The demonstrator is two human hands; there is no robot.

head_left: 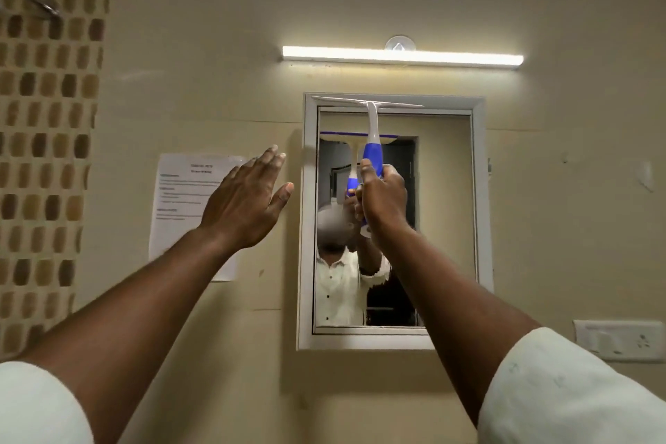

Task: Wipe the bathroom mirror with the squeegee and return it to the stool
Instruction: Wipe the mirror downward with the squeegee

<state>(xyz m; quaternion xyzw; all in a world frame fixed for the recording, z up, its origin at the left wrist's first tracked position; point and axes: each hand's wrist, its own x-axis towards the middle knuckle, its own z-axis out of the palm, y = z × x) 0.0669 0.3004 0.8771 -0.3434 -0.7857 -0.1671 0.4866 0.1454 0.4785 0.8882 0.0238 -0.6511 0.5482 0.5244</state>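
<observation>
A white-framed mirror hangs on the beige wall straight ahead. My right hand grips the blue and white handle of a squeegee. Its white blade lies across the top edge of the mirror, over the left and middle of the frame. My left hand is raised with straight fingers in front of the wall, just left of the mirror frame, holding nothing. The mirror reflects the squeegee and a person in a white shirt. The stool is out of view.
A lit tube light is mounted above the mirror. A printed paper notice is stuck to the wall on the left. A switch plate sits low on the right. Brown mosaic tiles run down the far left.
</observation>
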